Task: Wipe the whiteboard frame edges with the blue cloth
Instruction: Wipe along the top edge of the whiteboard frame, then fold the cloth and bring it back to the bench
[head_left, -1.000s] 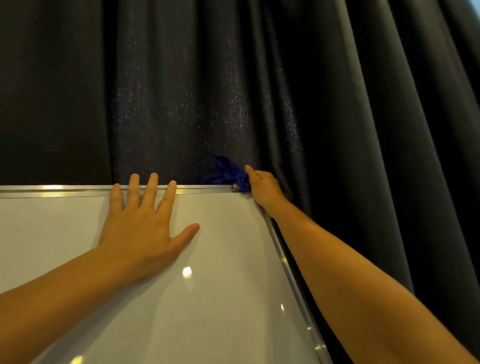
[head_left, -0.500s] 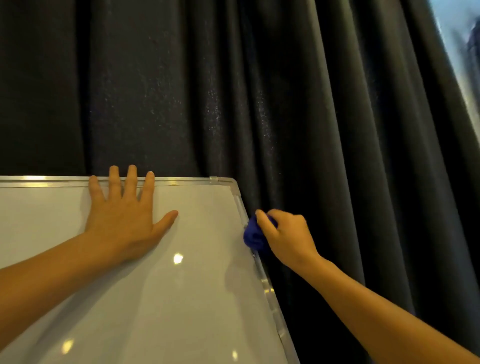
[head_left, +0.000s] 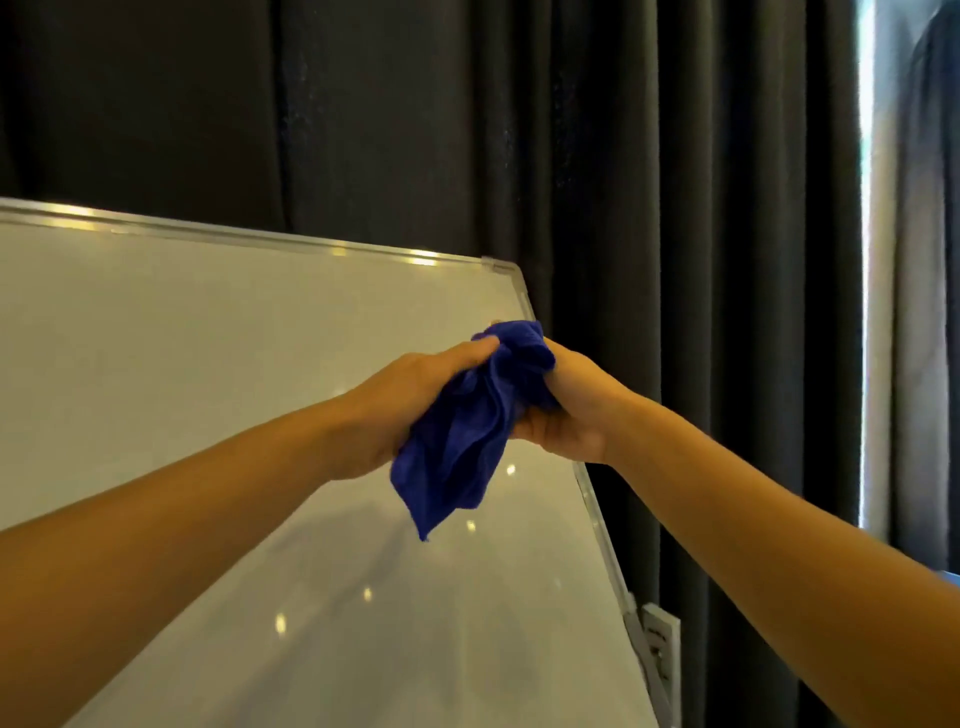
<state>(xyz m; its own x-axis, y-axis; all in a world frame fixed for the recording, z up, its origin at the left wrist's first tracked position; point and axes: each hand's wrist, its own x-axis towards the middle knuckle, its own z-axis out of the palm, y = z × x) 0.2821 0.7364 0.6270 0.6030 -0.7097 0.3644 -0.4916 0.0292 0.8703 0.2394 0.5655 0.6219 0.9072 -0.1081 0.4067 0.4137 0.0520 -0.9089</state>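
I see the dark grey pleated curtain (head_left: 649, 156) filling the top and right of the frame, with a bright strip of daylight at the far right edge. Below it, the glossy white whiteboard with a thin silver metal frame (head_left: 602, 514) fills the lower left, its top rail slanting from the upper left to a rounded corner just above centre, its right rail running down to a white bracket (head_left: 660, 639) at the lower right.

At centre frame my two bare forearms converge. My left hand (head_left: 410, 400) has its grip closed around the crumpled blue microfibre cloth (head_left: 467, 431), thumb pressed on the top folds. My right hand (head_left: 571, 410) also has its grip closed on the cloth from the other side. The cloth is bunched between them, in front of the board's right rail, one loose corner hanging down over the white surface; I cannot tell whether it touches the rail.

I judge this a regrip pause: the cloth is being gathered into a fresh pad between wiping passes. The next move calls for one hand taking the pad and pressing it onto the rail, then sliding along the edge.
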